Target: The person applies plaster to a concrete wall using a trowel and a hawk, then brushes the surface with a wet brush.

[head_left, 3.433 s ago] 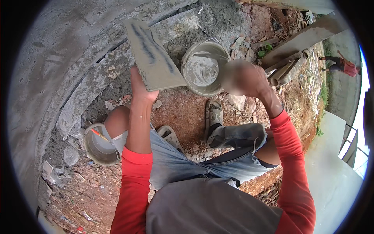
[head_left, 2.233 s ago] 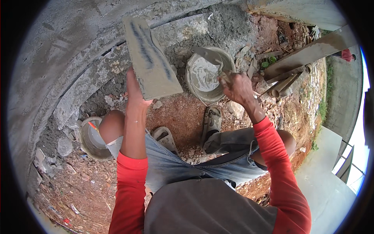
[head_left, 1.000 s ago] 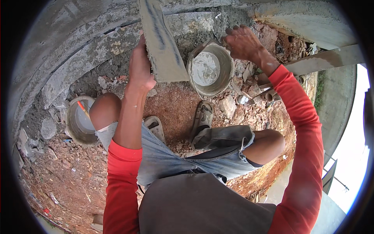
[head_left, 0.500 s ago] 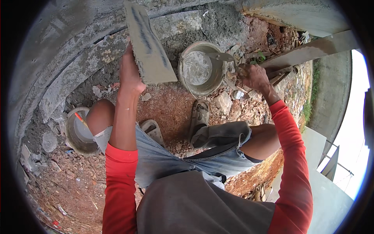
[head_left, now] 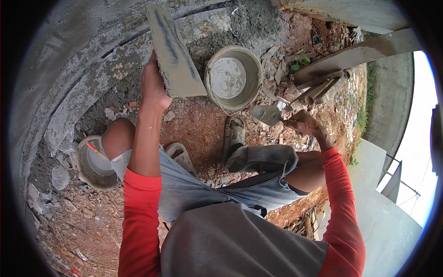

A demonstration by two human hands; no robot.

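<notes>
The left hand [head_left: 154, 85] supports a flat board [head_left: 177, 55] from below and along its left side, its fingers mostly hidden behind it, so how they close underneath I cannot tell. The board is held tilted above the ground [head_left: 198, 127], near the ground's edge along the concrete ledge [head_left: 92, 92]; it is a long four-sided panel, smeared with dull grey-brown mortar, with dark streaks running lengthwise and a rough, crusted left edge. The right hand [head_left: 307, 125] is clenched around the handle of a trowel [head_left: 266, 114], whose broad, rounded grey metal blade points left, just beside the bucket [head_left: 250, 76] and apart from its rim. That round, mortar-caked bucket stands on the ground near the ledge edge, right of the board, with glossy, swirled pale grey mix [head_left: 228, 78] at its bottom. Against the left knee, a second bucket [head_left: 97, 180] holds cloudy grey liquid and a slim orange stick [head_left: 94, 150]. The ground is reddish, crumbly earth strewn with chips; the curved wall [head_left: 69, 55] is coarse grey plaster.
</notes>
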